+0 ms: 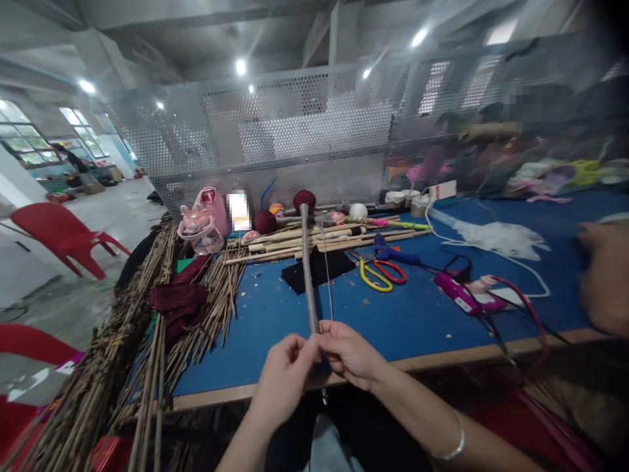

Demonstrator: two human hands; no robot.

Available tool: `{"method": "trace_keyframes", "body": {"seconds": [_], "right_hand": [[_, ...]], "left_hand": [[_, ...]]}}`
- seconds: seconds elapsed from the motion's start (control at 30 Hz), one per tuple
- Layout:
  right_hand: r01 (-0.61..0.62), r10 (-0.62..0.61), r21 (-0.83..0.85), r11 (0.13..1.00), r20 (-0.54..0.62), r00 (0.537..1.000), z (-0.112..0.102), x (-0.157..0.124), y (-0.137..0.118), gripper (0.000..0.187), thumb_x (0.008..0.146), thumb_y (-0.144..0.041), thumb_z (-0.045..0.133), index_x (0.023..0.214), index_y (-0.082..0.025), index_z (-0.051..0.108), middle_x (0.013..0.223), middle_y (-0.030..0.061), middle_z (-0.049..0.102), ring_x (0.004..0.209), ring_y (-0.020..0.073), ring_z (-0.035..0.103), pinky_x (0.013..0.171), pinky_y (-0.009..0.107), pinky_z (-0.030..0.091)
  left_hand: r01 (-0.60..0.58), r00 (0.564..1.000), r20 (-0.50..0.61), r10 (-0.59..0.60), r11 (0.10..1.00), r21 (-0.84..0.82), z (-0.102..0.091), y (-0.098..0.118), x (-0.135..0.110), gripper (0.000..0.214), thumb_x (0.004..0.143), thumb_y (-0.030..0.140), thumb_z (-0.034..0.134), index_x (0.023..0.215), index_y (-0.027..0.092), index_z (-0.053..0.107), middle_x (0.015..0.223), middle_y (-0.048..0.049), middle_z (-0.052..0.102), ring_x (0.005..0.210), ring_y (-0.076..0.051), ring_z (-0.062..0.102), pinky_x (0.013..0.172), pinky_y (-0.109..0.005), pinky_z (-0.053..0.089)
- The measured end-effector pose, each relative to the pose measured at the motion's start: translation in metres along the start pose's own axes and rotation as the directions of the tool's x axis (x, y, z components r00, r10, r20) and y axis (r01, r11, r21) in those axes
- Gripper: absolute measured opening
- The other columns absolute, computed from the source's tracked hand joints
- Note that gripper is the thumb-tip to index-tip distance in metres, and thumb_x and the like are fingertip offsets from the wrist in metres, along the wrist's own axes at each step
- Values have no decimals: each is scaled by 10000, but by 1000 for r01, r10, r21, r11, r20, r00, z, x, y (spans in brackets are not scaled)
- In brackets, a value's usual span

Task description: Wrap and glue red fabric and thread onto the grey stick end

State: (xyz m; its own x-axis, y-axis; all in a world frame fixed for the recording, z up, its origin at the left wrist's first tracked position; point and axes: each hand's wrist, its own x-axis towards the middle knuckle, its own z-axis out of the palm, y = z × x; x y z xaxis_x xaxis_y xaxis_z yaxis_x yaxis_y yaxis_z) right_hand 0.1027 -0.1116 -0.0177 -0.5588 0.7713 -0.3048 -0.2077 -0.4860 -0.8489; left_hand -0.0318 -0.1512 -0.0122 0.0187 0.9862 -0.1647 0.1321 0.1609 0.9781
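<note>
A long greyish stick points away from me over the blue table, and both my hands close on its near end. My left hand pinches that end with thumb and curled fingers. Close against it, my right hand grips the same end from the right. The stick's far tip overlaps a dark red yarn ball; I cannot tell whether they touch. A thin cord or rod runs just right of the stick. Beneath the stick lies a black cloth, with yellow-and-red-handled scissors beside it.
Bundled thin sticks with a maroon cloth fill the left side. A blue glue gun, purple power strip and white plastic bag lie to the right. Another person's arm reaches in at far right. Behind stands a perforated metal screen.
</note>
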Motion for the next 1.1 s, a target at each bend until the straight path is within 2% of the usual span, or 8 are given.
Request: {"method": "trace_keyframes", "body": {"seconds": [0.17,0.27,0.37,0.47,0.67,0.83,0.93,1.1], "right_hand": [[-22,19,-111,994,-32,999,4,5,2,340,646,-399,685,713,-152,461,464,-89,442,322,-2,229,302,162,93],[-63,64,-16,998,70,996,-1,5,-1,307,676,-375,671,741,-150,473,461,-101,416,325,-11,197,318,152,65],[-132,119,61,989,182,976,-8,3,-3,315,681,-343,678,852,-135,515,476,-83,459,339,-9,283,339,137,77],[-114,105,51,992,151,983,-11,4,0,323,657,-359,694,796,-133,510,452,-66,483,327,5,334,329,142,95],[-79,78,27,997,18,997,-4,8,3,354,626,-373,715,697,-165,438,443,-95,426,312,-5,226,305,150,77],[-131,104,136,982,190,976,-6,8,-2,326,669,-330,699,850,-143,504,467,-104,382,351,-12,223,346,131,75],[-109,89,107,988,174,981,-6,8,-1,332,638,-339,717,785,-142,493,428,-108,363,332,-4,244,334,145,69],[-106,106,7,994,10,994,-1,10,4,367,631,-395,707,714,-169,430,468,-76,456,320,-1,258,313,150,82]], "left_hand": [[34,998,-61,-24,986,163,5,-6,-13,380,735,501,553,589,156,486,463,41,440,417,-68,372,411,-190,274],[99,995,30,-100,995,33,9,-4,-10,415,751,546,498,636,148,512,486,11,504,389,-79,427,379,-192,310],[171,978,150,-148,973,-154,14,-3,-11,467,735,601,474,682,138,515,506,-13,544,375,-88,467,367,-195,350],[210,959,241,-151,947,-242,18,-4,-13,492,754,620,421,719,137,508,506,-16,552,367,-90,476,353,-187,350],[16,1000,12,-17,999,35,13,-4,-13,397,785,521,476,686,139,512,482,37,478,389,-59,431,374,-159,315],[47,998,35,-46,999,-15,15,-5,-14,437,829,537,364,683,146,496,483,21,495,378,-77,445,368,-177,320],[110,991,81,-106,993,-52,17,-7,-16,469,845,546,287,691,152,490,466,16,486,363,-88,427,360,-190,305],[-94,990,-75,117,961,260,11,-5,-16,375,814,474,454,618,154,471,538,33,440,494,-73,392,467,-189,291]]}}
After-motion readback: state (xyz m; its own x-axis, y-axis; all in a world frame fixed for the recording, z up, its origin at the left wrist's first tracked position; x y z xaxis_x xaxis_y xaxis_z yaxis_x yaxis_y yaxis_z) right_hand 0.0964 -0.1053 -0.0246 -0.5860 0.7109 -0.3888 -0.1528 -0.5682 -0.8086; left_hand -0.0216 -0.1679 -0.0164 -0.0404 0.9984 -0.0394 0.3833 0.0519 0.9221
